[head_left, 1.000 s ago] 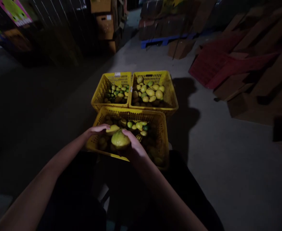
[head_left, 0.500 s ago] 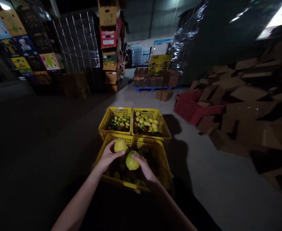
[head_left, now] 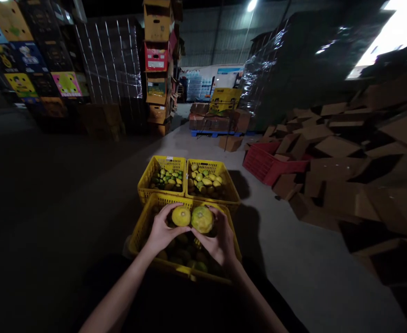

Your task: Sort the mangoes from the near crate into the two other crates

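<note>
My left hand (head_left: 163, 231) is closed around a yellow lemon (head_left: 181, 216), thumb below and fingers over the top. A larger, lumpy green-yellow lemon (head_left: 202, 219) is gripped in my right hand (head_left: 220, 240). The two fruits are side by side, nearly touching, with the thumbs meeting beneath them. Both hands are above the near yellow crate (head_left: 141, 227), where several dim greenish fruits (head_left: 181, 254) lie. Behind it stand a left crate (head_left: 143, 187) of small green and yellow fruits (head_left: 170, 178) and a right crate (head_left: 231, 189) of mostly yellow ones (head_left: 206, 180).
Flattened cardboard boxes (head_left: 342, 171) are heaped to the right, with a red crate (head_left: 264, 162) at their edge. A tall stack of cartons (head_left: 157, 88) and wrapped pallets (head_left: 109, 69) stand behind. Farther back, a blue pallet (head_left: 213, 133) carries boxes.
My right hand has risen and turned, bringing the green-yellow lemon up level with the yellow one. My left hand has tilted its lemon so the end faces me. The view has shifted slightly right.
</note>
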`<state>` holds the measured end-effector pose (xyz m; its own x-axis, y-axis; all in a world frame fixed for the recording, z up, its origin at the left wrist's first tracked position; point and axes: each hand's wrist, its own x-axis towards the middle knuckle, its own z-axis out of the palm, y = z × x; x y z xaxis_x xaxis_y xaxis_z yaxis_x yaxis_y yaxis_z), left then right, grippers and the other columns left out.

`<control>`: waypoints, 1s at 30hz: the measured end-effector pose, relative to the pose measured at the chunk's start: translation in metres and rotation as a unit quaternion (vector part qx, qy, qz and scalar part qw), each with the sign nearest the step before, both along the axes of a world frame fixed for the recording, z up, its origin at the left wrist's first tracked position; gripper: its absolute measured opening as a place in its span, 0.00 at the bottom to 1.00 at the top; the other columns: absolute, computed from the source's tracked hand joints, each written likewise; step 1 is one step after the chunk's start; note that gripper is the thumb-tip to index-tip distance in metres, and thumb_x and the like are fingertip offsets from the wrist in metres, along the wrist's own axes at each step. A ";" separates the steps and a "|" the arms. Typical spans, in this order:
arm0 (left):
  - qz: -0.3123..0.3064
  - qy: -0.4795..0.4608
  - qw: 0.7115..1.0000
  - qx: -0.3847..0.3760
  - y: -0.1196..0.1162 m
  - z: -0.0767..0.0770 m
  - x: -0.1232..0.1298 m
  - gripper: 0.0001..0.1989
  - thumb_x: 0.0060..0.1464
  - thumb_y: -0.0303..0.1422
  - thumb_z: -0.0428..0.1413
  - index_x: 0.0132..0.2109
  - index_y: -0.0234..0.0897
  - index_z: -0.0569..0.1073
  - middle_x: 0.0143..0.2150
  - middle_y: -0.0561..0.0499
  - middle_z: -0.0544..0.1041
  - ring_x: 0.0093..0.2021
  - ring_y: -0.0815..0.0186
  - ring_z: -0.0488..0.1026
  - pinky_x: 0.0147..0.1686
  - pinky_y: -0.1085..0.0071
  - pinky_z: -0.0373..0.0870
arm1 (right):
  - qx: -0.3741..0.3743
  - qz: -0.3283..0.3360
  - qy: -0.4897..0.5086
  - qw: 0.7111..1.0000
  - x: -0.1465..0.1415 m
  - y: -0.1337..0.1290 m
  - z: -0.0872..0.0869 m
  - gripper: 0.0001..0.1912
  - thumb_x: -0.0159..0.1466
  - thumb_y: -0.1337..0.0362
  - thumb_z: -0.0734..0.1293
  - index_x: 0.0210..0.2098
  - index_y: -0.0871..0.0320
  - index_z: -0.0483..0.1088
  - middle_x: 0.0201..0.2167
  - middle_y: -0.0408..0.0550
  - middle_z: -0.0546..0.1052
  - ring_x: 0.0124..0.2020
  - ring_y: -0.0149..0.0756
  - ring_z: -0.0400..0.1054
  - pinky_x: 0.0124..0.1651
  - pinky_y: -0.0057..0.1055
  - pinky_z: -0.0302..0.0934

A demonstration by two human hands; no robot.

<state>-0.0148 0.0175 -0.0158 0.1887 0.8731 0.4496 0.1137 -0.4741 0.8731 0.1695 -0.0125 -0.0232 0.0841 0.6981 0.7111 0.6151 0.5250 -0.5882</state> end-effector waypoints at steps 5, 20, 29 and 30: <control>0.014 -0.004 0.998 0.053 0.000 -0.001 0.004 0.27 0.42 0.36 0.67 0.50 0.38 0.71 0.51 0.44 0.74 0.52 0.57 0.70 0.53 0.61 0.66 | 0.129 -0.019 -0.050 0.990 0.002 0.005 -0.006 0.34 0.52 0.66 0.71 0.55 0.53 0.56 0.49 0.53 0.70 0.50 0.45 0.67 0.50 0.44 0.65; 0.010 -0.007 0.998 0.058 -0.003 0.003 0.012 0.26 0.42 0.36 0.66 0.50 0.37 0.72 0.50 0.43 0.74 0.52 0.58 0.69 0.54 0.62 0.64 | 0.169 -0.024 -0.069 0.983 0.006 0.002 -0.003 0.37 0.50 0.72 0.72 0.56 0.55 0.56 0.50 0.55 0.69 0.51 0.46 0.66 0.51 0.45 0.64; -0.011 -0.088 0.939 -0.332 0.002 0.001 0.017 0.27 0.52 0.53 0.51 0.40 0.30 0.73 0.28 0.45 0.77 0.24 0.66 0.74 0.25 0.72 0.69 | -0.393 0.128 0.321 0.852 -0.002 0.007 0.007 0.21 0.57 0.48 0.65 0.42 0.56 0.63 0.28 0.47 0.76 0.19 0.34 0.68 0.19 0.28 0.60; -0.024 -0.080 0.913 -0.399 0.004 -0.001 0.018 0.28 0.55 0.54 0.46 0.38 0.30 0.72 0.22 0.47 0.75 0.18 0.68 0.70 0.20 0.74 0.65 | -0.478 0.153 0.369 0.782 -0.004 0.009 0.006 0.21 0.60 0.46 0.61 0.39 0.57 0.64 0.23 0.46 0.75 0.15 0.32 0.65 0.15 0.26 0.54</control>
